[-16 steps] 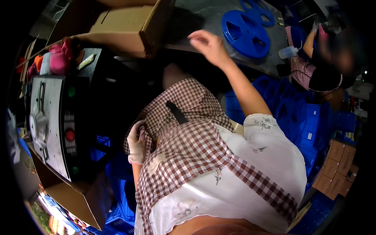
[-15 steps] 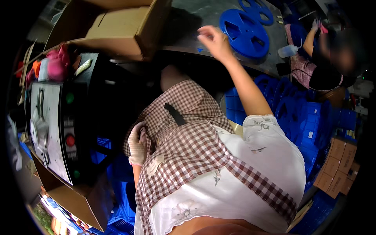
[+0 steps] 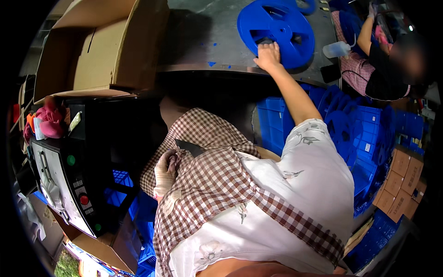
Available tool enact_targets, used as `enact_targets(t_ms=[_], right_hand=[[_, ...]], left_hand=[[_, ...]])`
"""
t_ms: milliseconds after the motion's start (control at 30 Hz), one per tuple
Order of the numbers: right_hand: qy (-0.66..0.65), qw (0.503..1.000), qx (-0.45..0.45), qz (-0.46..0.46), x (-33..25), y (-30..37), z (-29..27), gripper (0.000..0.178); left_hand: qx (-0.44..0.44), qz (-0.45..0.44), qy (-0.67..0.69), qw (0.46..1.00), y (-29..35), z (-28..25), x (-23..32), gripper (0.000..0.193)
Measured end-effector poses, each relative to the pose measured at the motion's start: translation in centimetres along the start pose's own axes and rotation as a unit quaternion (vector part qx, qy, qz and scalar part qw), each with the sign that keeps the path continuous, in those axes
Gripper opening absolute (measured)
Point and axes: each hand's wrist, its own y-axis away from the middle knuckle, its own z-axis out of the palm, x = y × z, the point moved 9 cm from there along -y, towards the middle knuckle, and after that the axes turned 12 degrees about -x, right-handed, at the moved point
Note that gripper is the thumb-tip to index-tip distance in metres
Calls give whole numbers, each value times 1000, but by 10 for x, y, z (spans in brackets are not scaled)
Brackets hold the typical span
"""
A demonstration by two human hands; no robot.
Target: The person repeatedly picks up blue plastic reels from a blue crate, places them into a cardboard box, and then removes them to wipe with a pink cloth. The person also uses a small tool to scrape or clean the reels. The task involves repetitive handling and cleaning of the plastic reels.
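A round blue plastic reel (image 3: 288, 39) with cut-out windows lies flat on the grey metal table (image 3: 194, 51). My bare right hand (image 3: 268, 56) grips the reel's near left part, its fingers at the edge of a window. What lies under the fingertips is hidden. My left hand (image 3: 164, 173), in a pale glove with dark fingertips, rests against the front of my checked apron (image 3: 207, 171). Its fingers are curled, and whatever may be inside them cannot be seen. Part of another blue reel (image 3: 307, 6) shows behind the first.
An open cardboard box (image 3: 117, 60) stands at the table's left. Below it is a machine with a red button (image 3: 83, 199). Blue crates (image 3: 270, 122) and more reels (image 3: 340, 129) stand at right, near stacked cartons (image 3: 399, 184). A co-worker (image 3: 383, 69) sits beyond a squeeze bottle (image 3: 337, 49).
My right hand has come down from the air beside the reel and taken hold of it. The whole view has shifted. My left hand stays at the apron.
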Motion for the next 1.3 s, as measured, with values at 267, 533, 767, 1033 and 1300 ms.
enact_targets(t_ms=[267, 533, 767, 1033, 1300], right_hand=[[-187, 975, 113, -36, -10, -29, -29, 30], [-745, 586, 242, -206, 120, 59, -208, 33], [-788, 229, 138, -555, 58, 151, -307, 25], [-814, 102, -12, -571, -47, 179, -322, 27], [-814, 93, -118, -561, -112, 189, -313, 28]], left_hand=[[17, 124, -319, 940, -10, -12, 2, 25], [-123, 151, -89, 977, -71, 49, 42, 25], [-48, 242, -281, 928, -46, 51, 79, 18], [-31, 351, 25, 936, -10, 32, 174, 34], [-13, 383, 113, 917, -2, 20, 248, 69]])
